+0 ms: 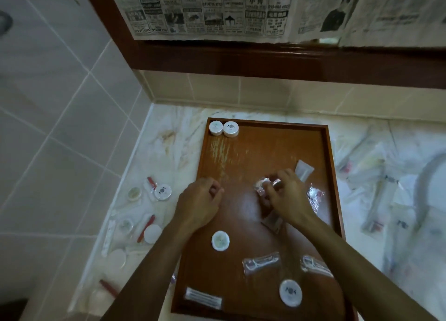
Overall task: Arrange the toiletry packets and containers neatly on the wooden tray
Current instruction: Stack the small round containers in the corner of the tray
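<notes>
Label strip [203,299] hugs wooden tray [334,176] near rim; centre bare.

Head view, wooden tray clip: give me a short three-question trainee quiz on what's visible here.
1. True or false: two round white containers sit side by side in the far left corner of the brown wooden tray.
2. Which hand is closed on a crinkly clear plastic packet?
A. left hand
B. right hand
3. Fill in: the flat white labelled sachet lies in the tray's near ____ corner.

Key:
1. True; the two stand close together, possibly touching.
2. B; the left hand is curled, and whether it holds anything is not visible.
3. left
</notes>
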